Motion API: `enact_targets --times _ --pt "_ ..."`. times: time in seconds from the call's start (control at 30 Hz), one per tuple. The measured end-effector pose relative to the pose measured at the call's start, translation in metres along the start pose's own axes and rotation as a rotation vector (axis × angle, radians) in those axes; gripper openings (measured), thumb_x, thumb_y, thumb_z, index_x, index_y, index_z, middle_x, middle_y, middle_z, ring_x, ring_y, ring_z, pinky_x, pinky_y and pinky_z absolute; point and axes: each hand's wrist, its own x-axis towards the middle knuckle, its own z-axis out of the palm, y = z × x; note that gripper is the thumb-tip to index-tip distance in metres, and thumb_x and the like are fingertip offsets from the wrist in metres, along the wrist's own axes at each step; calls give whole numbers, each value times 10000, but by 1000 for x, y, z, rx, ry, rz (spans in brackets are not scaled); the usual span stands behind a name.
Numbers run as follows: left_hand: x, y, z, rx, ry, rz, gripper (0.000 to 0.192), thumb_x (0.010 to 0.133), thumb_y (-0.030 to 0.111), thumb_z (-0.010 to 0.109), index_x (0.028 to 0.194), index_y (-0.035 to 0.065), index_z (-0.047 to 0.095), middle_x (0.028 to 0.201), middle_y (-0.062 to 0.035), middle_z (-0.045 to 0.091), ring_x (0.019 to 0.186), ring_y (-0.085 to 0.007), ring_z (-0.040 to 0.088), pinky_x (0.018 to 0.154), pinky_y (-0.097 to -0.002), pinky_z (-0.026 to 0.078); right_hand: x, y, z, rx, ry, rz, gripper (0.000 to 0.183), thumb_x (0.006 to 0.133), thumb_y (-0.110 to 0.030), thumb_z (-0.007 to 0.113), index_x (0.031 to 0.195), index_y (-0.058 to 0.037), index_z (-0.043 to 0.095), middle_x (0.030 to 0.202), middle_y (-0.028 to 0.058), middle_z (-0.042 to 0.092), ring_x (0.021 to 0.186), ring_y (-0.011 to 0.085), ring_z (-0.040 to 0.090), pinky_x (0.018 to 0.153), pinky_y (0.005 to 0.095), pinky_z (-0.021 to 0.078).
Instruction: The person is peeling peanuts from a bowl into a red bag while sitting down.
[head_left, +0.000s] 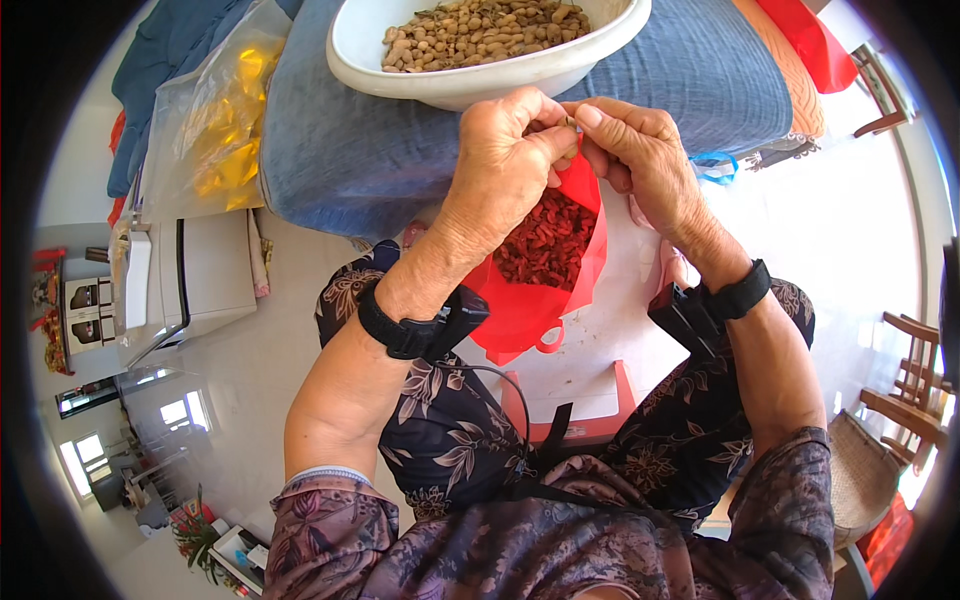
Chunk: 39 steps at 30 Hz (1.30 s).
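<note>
My left hand (510, 161) and my right hand (637, 154) meet over the mouth of a red bag (517, 315). Between their fingertips they pinch a peanut in its shell (570, 139), mostly covered by the fingers. Inside the bag lies a heap of small red pieces (547, 240) that look like shelled peanut kernels. The bag stands open between my knees, one loop handle hanging toward me. Just beyond my hands, a white plastic basin (487, 86) holds many unshelled peanuts (487, 34).
The basin rests on a blue cloth-covered surface (360, 142). A clear plastic bag with gold contents (217, 135) hangs at its left. A red stool frame (626, 390) shows between my legs. Wooden chairs (907, 382) and a woven basket (862, 472) stand at right.
</note>
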Motion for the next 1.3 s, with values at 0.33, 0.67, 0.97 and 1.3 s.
enact_targets --times 0.33,0.67,0.97,1.3 --pt "3 -9 -2 272 10 112 64 750 9 642 767 -35 599 659 -153 625 588 -209 603 559 -318 471 2 3 -3 -85 -21 15 305 885 -280 525 866 -1 647 567 12 511 534 73 444 502 223 368" --pt "3 -29 3 532 10 361 91 714 22 638 698 -13 556 672 -196 595 667 -380 590 570 -430 456 8 21 -11 -282 -206 -294 219 886 -202 523 867 -16 637 576 -44 417 495 25 356 439 200 299" --pt "6 -27 6 575 36 436 100 690 -1 628 660 -12 534 662 -189 587 660 -383 583 559 -445 447 -3 8 -1 -256 -89 -137 257 887 -189 439 788 -4 588 532 -42 386 442 33 331 399 212 292" --pt "4 -16 2 344 0 160 34 790 -11 621 810 -28 643 648 -15 604 559 -56 514 484 -195 411 -4 14 5 -42 -15 -38 271 900 -204 418 786 -11 571 540 -56 389 445 18 302 401 192 256"
